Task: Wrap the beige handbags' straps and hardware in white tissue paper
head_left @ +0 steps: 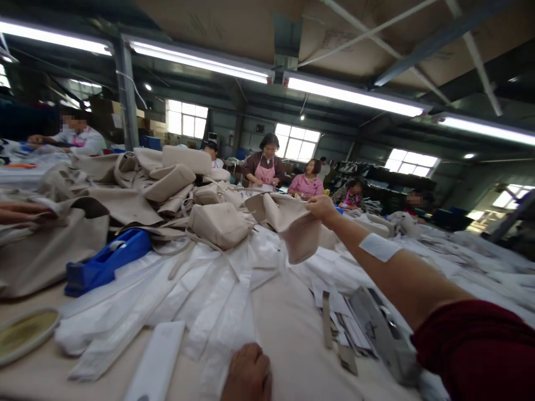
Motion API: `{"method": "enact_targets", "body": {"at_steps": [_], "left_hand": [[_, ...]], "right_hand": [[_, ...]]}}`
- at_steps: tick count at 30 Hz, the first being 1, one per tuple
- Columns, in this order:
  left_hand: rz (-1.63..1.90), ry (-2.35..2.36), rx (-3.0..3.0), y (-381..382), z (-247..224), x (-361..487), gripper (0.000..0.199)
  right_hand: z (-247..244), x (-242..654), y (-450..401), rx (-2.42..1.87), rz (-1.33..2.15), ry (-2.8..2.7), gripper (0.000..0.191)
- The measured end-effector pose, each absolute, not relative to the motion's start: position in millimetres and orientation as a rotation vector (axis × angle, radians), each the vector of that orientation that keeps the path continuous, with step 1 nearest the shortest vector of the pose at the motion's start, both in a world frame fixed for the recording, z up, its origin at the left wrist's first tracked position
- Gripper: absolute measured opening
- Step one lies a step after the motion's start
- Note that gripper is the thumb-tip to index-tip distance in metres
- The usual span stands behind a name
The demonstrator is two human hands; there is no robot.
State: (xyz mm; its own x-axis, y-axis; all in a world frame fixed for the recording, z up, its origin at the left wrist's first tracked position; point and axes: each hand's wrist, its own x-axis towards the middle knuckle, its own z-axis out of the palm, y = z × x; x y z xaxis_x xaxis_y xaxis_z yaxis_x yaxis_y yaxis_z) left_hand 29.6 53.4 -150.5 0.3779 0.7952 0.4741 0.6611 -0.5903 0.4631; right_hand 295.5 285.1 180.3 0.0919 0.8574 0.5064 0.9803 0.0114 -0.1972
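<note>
Well, right hand [321, 207] grips beige bag [298, 225], contents hidden.

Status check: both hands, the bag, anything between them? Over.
Right hand outstretched, gripping beige bag. Left hand low and curled, grip unclear. Plastic sleeves spread between.

Glowing tube lights [354, 96], bright paned windows [194, 123] in the far wall [223, 118], grey post [127, 97]

Got a long blue plastic tape dispenser [102, 267] left of flat whitish plastic sleeves [211, 295], boxy beige leather-look bags [219, 223] behind.
</note>
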Motion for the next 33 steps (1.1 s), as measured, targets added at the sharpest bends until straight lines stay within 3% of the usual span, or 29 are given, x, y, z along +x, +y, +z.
{"method": "enact_targets", "body": {"at_steps": [5,7,10,12,16,20,25,29,33], "left_hand": [[1.23,1.049,1.979,46,-115,18,0.022],[1.256,1.012,1.57,46,-103,15,0.033],[1.15,0.84,0.858,43,-86,11,0.06],[1.067,0.729,0.629,40,-78,9,0.067],[1.024,0.846,0.682,42,-74,7,0.054],[0.913,1.037,0.819,54,-79,8,0.047],[0.929,1.054,0.927,56,-72,21,0.041],[0.991,0.922,0.963,46,-55,33,0.053],[1.003,0.774,1.003,38,-36,40,0.054]], "right_hand": [[187,281,172,-1.813,-0.321,-1.811,0.024],[165,255,117,-1.72,-0.133,-1.921,0.023],[118,230,52,-1.555,0.528,-2.02,0.03],[88,237,32,-1.518,0.443,-1.997,0.028],[34,300,32,-1.767,0.187,-1.793,0.028],[-17,345,22,-2.001,0.651,-1.646,0.034],[-53,341,-12,-1.802,1.086,-1.345,0.041],[-68,338,-27,-1.454,1.346,-1.087,0.045],[-77,353,-26,-1.24,1.405,-0.801,0.051]]}}
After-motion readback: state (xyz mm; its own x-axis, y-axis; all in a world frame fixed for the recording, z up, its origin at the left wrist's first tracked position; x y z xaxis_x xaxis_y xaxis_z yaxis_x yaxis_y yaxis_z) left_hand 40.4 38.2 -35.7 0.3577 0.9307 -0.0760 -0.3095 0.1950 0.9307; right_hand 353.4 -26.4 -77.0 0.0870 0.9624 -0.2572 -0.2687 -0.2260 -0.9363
